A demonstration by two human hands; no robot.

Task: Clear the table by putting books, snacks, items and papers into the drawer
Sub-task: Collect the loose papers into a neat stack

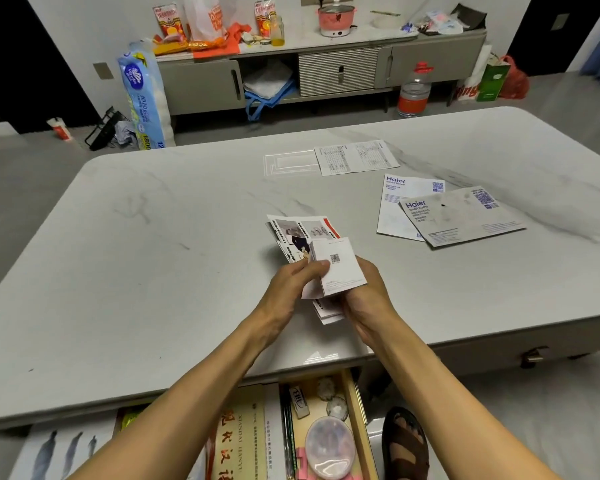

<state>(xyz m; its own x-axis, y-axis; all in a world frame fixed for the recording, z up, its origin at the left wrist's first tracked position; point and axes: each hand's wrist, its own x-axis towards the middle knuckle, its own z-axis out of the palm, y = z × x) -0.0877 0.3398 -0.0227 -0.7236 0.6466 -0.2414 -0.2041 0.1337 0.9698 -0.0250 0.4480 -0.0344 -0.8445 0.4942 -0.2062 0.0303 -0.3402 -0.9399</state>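
papers (329, 261): white leaflets (QR code on top) | left hand (293, 284), right hand (364, 299) grip

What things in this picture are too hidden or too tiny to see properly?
All from the head view:
- The drawer: cut off by the bottom edge, and partly covered by both arms and the tabletop.
- The lower sheets of the held papers: hidden by the top booklet, left hand and right hand.
- Small print on the Haier leaflets and far sheet: too small to read.
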